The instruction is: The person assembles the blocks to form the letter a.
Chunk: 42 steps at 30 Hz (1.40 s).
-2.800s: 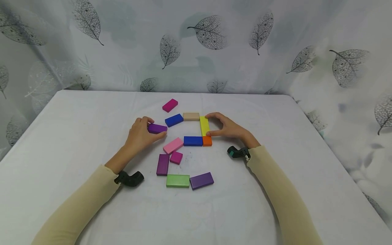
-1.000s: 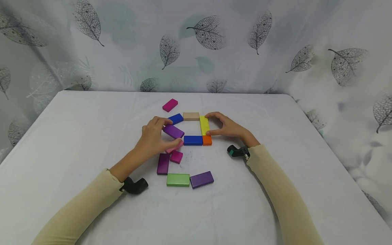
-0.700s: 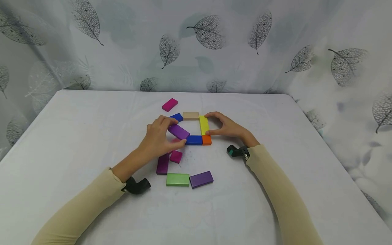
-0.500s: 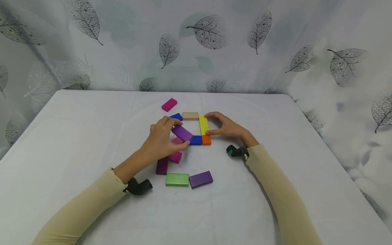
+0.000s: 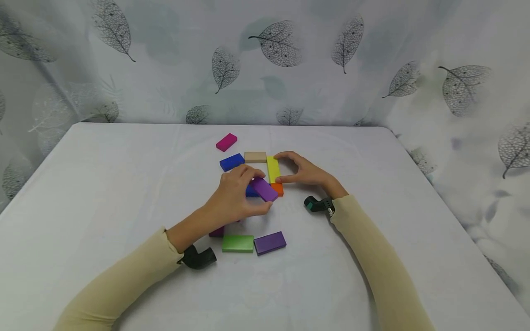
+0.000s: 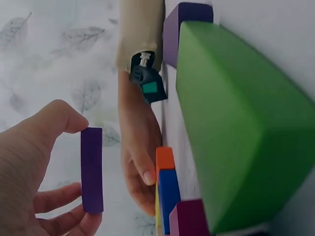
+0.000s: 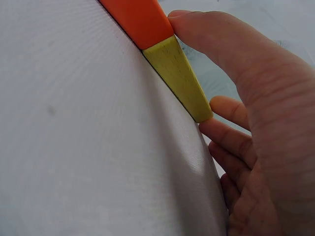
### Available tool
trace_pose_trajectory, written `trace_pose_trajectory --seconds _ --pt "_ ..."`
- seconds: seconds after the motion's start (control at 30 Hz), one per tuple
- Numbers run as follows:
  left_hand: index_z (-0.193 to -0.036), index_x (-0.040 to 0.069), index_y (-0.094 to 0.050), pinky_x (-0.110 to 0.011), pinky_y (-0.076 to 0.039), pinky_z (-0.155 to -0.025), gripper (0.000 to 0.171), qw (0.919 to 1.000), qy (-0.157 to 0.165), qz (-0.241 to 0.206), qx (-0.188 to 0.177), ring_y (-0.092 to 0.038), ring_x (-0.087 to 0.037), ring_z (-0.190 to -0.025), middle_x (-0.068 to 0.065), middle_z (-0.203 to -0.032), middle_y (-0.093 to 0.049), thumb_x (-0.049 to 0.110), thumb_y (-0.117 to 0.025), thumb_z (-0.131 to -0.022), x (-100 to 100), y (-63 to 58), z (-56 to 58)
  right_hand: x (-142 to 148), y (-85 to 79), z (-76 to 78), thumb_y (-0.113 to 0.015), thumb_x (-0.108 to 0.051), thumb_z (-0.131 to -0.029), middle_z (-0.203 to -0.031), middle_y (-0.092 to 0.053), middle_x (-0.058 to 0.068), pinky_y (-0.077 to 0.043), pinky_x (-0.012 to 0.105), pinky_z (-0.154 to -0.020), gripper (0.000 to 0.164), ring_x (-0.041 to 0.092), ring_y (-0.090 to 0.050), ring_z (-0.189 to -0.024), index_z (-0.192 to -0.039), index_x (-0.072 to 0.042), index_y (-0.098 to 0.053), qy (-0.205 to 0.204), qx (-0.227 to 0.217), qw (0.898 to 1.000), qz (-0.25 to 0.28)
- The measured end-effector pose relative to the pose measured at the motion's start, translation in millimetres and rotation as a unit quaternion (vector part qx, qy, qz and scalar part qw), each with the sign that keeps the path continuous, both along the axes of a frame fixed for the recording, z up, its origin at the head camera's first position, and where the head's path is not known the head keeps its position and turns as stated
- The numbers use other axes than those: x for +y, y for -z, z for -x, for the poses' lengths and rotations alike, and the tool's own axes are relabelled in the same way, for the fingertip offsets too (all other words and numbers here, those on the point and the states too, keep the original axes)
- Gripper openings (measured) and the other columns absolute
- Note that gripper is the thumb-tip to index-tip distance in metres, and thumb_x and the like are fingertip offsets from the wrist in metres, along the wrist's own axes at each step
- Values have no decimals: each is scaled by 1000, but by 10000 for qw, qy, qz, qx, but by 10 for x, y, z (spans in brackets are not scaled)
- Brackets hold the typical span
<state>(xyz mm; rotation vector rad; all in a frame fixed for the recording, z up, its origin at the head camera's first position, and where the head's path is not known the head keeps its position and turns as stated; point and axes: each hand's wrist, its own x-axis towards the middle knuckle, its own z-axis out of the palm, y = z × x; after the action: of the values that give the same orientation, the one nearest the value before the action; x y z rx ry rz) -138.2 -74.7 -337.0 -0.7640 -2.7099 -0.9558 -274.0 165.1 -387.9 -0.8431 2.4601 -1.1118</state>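
A purple block (image 5: 265,189) is pinched between thumb and fingertips of my left hand (image 5: 232,195). In the left wrist view the same purple block (image 6: 92,169) hangs apart from the table. From the head it overlaps a blue block (image 5: 252,191) and an orange block (image 5: 278,189). My right hand (image 5: 308,172) holds the yellow block (image 5: 273,169) on the table, fingers at its far end, thumb at its near end. In the right wrist view that thumb lies against the orange block (image 7: 142,22), beside the yellow block (image 7: 179,81). My left hand hides the light pink block.
A tan block (image 5: 255,157) and another blue block (image 5: 232,162) lie behind the hands, with a magenta block (image 5: 226,142) farther back. Nearer lie a green block (image 5: 238,244), a dark purple block (image 5: 270,243) and a partly covered plum block (image 5: 216,232).
My left hand has carried the purple block rightward, from left of the blue blocks to above the front blue and orange ones. My right hand has stayed at the yellow block.
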Motion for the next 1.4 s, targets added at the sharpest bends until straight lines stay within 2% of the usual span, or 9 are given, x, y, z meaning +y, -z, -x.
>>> trace_pose_trajectory --seconds 0.2,0.3,0.43,0.6,0.77,0.97,1.1,1.27,1.4 --pt "-120 7 -61 -47 -39 -91 56 9995 257 163 -109 -54 -21 -110 -7 -118 -59 38 -77 -77 80 19 -39 -30 6 9 -75 -13 -85 -151 -35 13 -13 49 -118 67 29 -23 -145 -143 -5 -42 -64 34 10000 28" --pt "-122 8 -61 -46 -40 -92 58 9988 298 385 -95 -55 -21 -111 -7 -119 -59 41 -77 -77 95 42 -47 -39 8 20 -74 -10 -86 -152 -33 16 -12 51 -118 68 31 -21 -145 -144 -2 -40 -85 22 9999 70" --pt "-124 10 -61 -45 -41 -95 59 9969 307 700 -192 -55 -23 -115 -7 -122 -59 45 -75 -79 105 85 -54 -45 11 26 -76 -16 -85 -152 -34 12 -13 49 -118 69 27 -22 -145 -144 -7 -41 -90 14 9999 69" --pt "-128 14 -60 -46 -41 -99 59 9943 421 875 -446 -53 -27 -121 -8 -129 -59 45 -74 -80 114 126 -55 -39 1 20 -78 -22 -84 -150 -37 8 -15 46 -118 68 23 -25 -144 -142 -11 -44 -123 61 9999 18" --pt "-128 17 -61 -47 -39 -99 56 9935 563 827 -534 -51 -27 -122 -6 -130 -61 43 -74 -81 116 166 -34 -28 -16 17 -78 -25 -83 -150 -37 8 -14 47 -118 68 24 -25 -144 -141 -12 -45 -120 100 9999 -3" --pt "-128 14 -62 -47 -38 -102 55 9923 742 734 -665 -51 -26 -122 -5 -129 -62 41 -75 -81 124 202 -6 -18 -26 14 -78 -26 -83 -151 -36 8 -14 48 -118 68 25 -25 -144 -141 -12 -45 -79 85 9999 -39" --pt "-120 14 -66 -48 -37 -103 46 9904 709 866 -805 -51 -26 -123 -5 -126 -63 41 -74 -84 152 206 -7 -15 -19 7 -78 -25 -83 -151 -36 8 -14 48 -118 68 25 -25 -144 -141 -12 -45 -50 93 9999 -38" --pt "-105 15 -71 -46 -39 -97 29 9904 679 901 -805 -55 -23 -118 -3 -114 -66 36 -74 -85 165 217 -9 -10 -13 -7 -78 -25 -83 -151 -36 8 -14 49 -118 68 25 -24 -144 -141 -12 -45 -30 67 10000 -25" --pt "-102 15 -71 -41 -39 -91 31 9894 767 890 -850 -56 -19 -110 -1 -110 -63 39 -76 -83 152 212 -2 -9 -14 -14 -77 -25 -83 -152 -36 8 -14 49 -118 67 25 -24 -144 -141 -13 -45 -14 60 10000 -38"
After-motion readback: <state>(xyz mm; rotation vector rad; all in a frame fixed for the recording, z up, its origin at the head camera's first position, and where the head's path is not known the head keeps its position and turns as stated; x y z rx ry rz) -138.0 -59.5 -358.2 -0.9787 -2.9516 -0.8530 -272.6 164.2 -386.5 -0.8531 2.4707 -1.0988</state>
